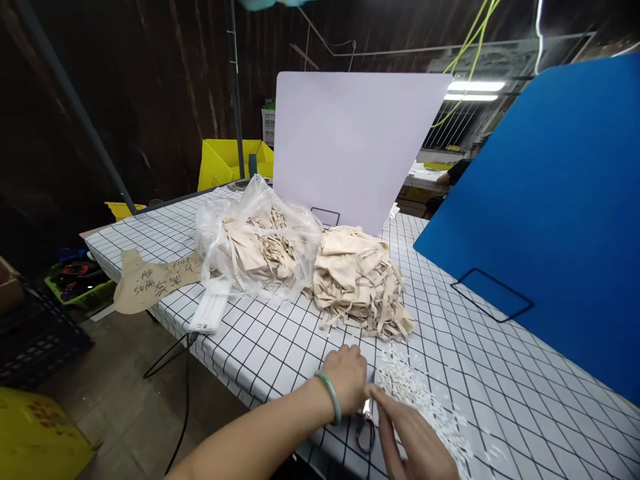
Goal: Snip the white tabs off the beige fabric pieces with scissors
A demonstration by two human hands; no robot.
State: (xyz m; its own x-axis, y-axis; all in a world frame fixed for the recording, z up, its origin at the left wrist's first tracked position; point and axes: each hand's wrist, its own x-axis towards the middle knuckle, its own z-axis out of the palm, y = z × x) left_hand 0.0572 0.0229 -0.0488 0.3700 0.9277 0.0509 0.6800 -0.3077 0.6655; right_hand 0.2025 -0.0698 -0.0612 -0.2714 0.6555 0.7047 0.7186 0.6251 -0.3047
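Observation:
My left hand (345,375), with a green bangle at the wrist, is curled closed over the near part of the table. My right hand (413,437) meets it, thumb and forefinger pinched against the left fingers; whatever either hand holds is hidden or too small to name. Between and just below the hands lies a pair of scissors (367,430) with dark handles. Many small white pieces (420,393) are scattered beside the right hand. Beyond the hands is a heap of beige cloth pieces with straps (353,277).
A clear plastic bag (260,240) of beige cloth stands left of the heap. Near it lie a white power strip (211,307) and a brown card pattern (150,283). White (350,147) and blue (550,220) panels rise from the checked table (280,347). A person (460,167) is behind.

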